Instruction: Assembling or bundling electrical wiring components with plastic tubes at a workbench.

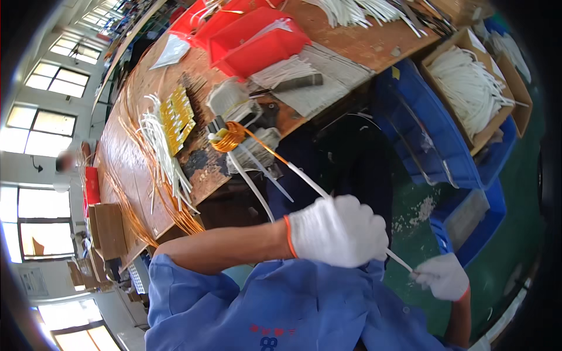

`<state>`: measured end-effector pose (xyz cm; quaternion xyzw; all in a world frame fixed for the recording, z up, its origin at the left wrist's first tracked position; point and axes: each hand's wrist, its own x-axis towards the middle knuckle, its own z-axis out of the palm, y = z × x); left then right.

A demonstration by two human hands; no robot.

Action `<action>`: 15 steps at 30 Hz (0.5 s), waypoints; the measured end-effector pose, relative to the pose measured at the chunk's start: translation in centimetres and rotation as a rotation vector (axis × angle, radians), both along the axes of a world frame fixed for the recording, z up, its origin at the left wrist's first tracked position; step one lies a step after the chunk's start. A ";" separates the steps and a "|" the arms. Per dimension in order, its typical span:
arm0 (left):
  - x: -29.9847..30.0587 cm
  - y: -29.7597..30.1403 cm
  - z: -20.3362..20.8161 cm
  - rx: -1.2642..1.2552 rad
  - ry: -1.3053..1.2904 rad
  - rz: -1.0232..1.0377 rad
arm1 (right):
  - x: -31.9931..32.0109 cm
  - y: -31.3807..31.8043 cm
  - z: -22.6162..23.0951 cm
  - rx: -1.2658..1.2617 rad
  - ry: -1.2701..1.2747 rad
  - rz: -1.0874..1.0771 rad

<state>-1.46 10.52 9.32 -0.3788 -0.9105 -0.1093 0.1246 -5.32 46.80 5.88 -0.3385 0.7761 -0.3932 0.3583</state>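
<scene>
My left hand (pixel 339 231), in a white knit glove with an orange cuff, is closed around a white sleeve tube (pixel 307 180). Orange copper wire (pixel 266 146) runs from a wound copper coil (pixel 228 138) into that tube. On the far side of my left hand, the tube comes out toward my right hand (pixel 442 276), also gloved, which pinches its end. The coil sits in a holder at the bench edge. A second white tube (pixel 252 184) and a pale cable tie (pixel 266 172) hang from the coil.
The wooden bench (pixel 351 44) carries red bins (pixel 252 44), a yellow sheet of parts (pixel 177 120), white tubes (pixel 155 140) and copper wires (pixel 126 205). At the right stand a carton of white tubes (pixel 468 88) and blue crates (pixel 421 123). White scraps lie on the green floor (pixel 410 234).
</scene>
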 end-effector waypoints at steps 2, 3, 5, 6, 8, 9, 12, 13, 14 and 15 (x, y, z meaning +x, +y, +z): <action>-1.6 -3.4 1.0 0.015 0.068 -0.032 | -1.2 0.2 1.1 -0.004 -0.008 0.061; -2.1 -5.3 0.8 -0.005 0.074 -0.023 | -1.4 0.4 1.5 0.001 -0.018 0.070; -2.2 -7.9 1.6 -0.034 0.083 -0.006 | -1.7 0.7 1.2 -0.007 -0.050 0.083; -2.1 -8.6 2.4 -0.076 0.115 -0.001 | -1.7 0.4 1.4 -0.007 -0.047 0.084; -2.1 -9.1 2.7 -0.122 0.151 0.010 | -1.9 -0.2 1.7 0.058 -0.125 0.108; -2.1 -9.0 2.4 -0.113 0.166 0.013 | -1.9 -0.3 1.6 0.059 -0.121 0.112; -0.8 -9.2 2.0 -0.099 0.172 0.038 | -1.4 -0.3 1.4 0.113 -0.199 0.062; -0.3 -9.3 1.9 -0.093 0.163 0.053 | -1.4 -0.3 1.5 0.107 -0.226 0.088; 0.4 -9.7 2.0 -0.073 0.154 0.046 | -1.4 -0.5 1.6 0.101 -0.253 0.116; 1.3 -10.2 2.6 -0.098 0.127 0.059 | -1.2 -0.8 1.4 0.106 -0.252 0.118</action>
